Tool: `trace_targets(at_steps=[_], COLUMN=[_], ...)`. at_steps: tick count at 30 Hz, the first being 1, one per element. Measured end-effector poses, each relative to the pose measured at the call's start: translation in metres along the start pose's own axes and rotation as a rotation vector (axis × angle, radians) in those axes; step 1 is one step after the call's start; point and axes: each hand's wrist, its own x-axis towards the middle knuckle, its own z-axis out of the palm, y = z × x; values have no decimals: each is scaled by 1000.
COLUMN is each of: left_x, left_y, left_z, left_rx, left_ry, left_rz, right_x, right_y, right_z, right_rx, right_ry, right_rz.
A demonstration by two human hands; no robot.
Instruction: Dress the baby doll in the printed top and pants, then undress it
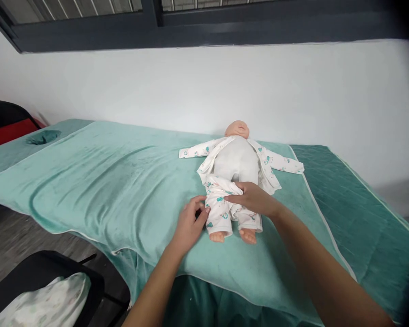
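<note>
Right hand [254, 200] grip on trousers [221, 215]

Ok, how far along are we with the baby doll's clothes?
Done: the printed trousers cover both legs, feet out, and both arms are in the shirt sleeves. In hand: the right hand grips the waistband; the left hand touches the trousers' side. Left, if dressing: the shirt lies open over the baby doll's bare torso.

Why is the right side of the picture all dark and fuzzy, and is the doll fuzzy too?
In the head view the right edge fades into a dark, blurred border; the doll in the middle looks sharp, and so do the left hand and right hand at its trousers; the light is soft, with only faint shadows on the green towel.
</note>
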Motion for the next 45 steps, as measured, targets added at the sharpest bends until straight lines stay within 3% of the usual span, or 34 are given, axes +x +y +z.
trace_targets(at_steps=[4,9,14,21,27,30,35,39,42,45], left_x=[2,13,21,12,8,8,18,45,77,114], left_y=[-1,-3,-4,-3,-2,-2,-4,-5,-9,-13], left_z=[0,5,10,15,17,14,8,5,4,6], left_rx=[6,30,259,586,635,465,182,205,295,374], left_ry=[-13,93,150,204,196,209,300,386,433,427], left_rz=[-3,22,116,245,272,187,30,78,216,310], right_x=[-1,-1,2,0,-2,-3,-4,-2,1,8], right_y=[0,-1,2,4,5,12,28,37,44,58], right_z=[0,0,1,4,6,9,16,21,18,9], right_rx=[51,73,59,61,56,95,414,591,500,139], right_ry=[-19,-20,14,78,143,226,471,687,846,1033], right_rz=[19,34,-8,-25,-58,-108,-165,-159,-161,-244])
